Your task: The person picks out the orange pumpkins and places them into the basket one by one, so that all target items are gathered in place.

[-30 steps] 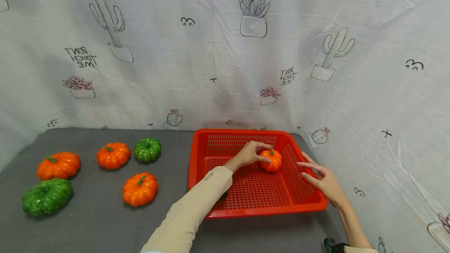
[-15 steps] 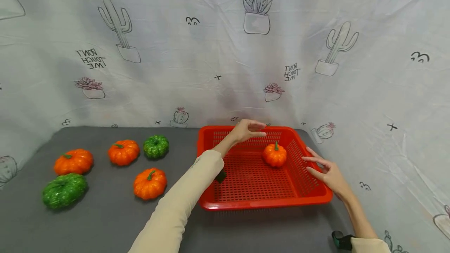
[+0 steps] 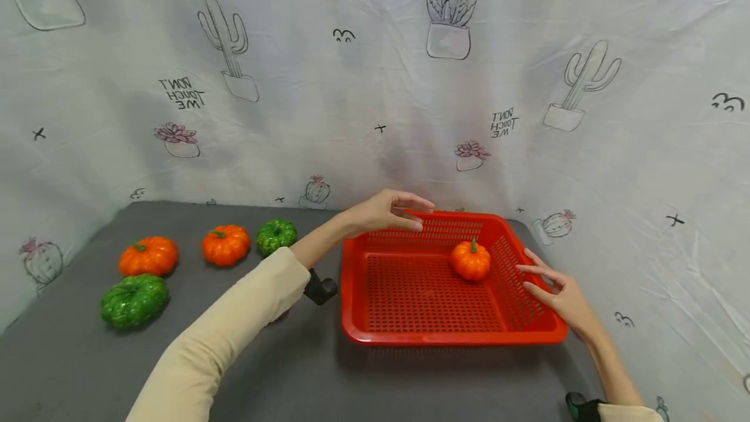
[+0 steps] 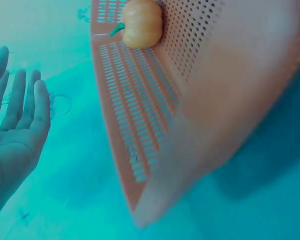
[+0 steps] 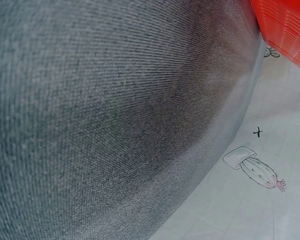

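Observation:
An orange toy pumpkin (image 3: 471, 260) with a green stem rests inside the red plastic basket (image 3: 454, 338), near its right wall. My left hand (image 3: 381, 211) hovers over the basket's back left corner, fingers loosely extended and holding nothing. In the left wrist view, the same hand (image 4: 17, 125) appears beside the basket wall, palm and spread fingers showing. At the basket's right rim is my right hand (image 3: 562, 295), fingers relaxed and reaching over the edge. The right wrist view shows only grey cloth and a corner of the basket (image 5: 285, 30), not the hand.
On the grey table (image 3: 281, 370) at left sit two orange pumpkins, one farther left (image 3: 148, 256) and another pumpkin (image 3: 226, 245), plus a dark green pumpkin (image 3: 135, 301) and a small green pumpkin (image 3: 277, 237). A printed curtain (image 3: 375, 83) hangs behind. My left sleeve crosses the front.
My left hand has let go of the orange pumpkin in the basket, then risen and moved left. My left sleeve now covers the nearest orange pumpkin on the table. The right hand stays at the rim.

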`<state>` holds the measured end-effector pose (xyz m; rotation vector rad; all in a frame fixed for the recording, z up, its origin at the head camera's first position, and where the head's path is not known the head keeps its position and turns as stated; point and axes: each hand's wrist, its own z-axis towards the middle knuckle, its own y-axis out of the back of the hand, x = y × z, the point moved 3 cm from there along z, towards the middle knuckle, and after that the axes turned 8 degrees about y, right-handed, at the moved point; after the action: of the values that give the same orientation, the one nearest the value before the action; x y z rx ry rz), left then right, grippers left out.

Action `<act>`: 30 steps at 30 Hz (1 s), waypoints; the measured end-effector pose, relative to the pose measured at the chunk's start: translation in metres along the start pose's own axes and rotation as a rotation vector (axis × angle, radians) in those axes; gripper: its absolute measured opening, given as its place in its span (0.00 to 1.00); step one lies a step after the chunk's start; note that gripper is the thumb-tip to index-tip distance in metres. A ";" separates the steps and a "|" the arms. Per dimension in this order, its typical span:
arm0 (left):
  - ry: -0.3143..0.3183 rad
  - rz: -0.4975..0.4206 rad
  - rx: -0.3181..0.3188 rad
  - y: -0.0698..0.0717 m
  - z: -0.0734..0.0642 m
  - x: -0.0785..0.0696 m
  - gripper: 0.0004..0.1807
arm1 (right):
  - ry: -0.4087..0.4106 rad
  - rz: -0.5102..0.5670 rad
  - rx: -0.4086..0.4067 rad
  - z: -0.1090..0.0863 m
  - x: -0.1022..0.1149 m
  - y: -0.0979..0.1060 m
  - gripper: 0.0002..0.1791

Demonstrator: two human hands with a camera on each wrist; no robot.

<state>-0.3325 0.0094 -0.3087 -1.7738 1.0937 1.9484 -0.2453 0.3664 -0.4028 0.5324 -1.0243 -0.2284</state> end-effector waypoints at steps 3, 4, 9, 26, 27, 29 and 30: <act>-0.011 0.021 -0.024 0.011 -0.024 -0.004 0.24 | 0.002 -0.019 -0.006 0.001 0.003 0.002 0.19; -0.012 0.015 -0.037 0.016 -0.032 -0.003 0.24 | 0.000 -0.025 -0.007 0.001 0.003 0.002 0.19; 0.001 -0.041 -0.100 0.033 -0.075 0.011 0.24 | -0.019 -0.014 -0.009 0.000 0.005 0.002 0.19; 0.097 -0.146 -0.157 0.057 -0.172 0.095 0.26 | -0.033 -0.039 0.002 -0.003 0.001 -0.003 0.20; 0.097 -0.169 -0.166 0.060 -0.176 0.101 0.27 | -0.034 -0.035 0.001 -0.003 0.001 -0.003 0.20; 0.080 -0.204 -0.187 0.064 -0.185 0.110 0.28 | -0.035 -0.035 -0.001 -0.003 0.000 -0.002 0.20; 0.071 -0.217 -0.199 0.066 -0.189 0.114 0.28 | -0.036 -0.035 -0.002 -0.002 0.000 -0.002 0.20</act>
<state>-0.2626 -0.1960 -0.3856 -1.9853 0.7122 1.9298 -0.2431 0.3655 -0.4044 0.5465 -1.0501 -0.2713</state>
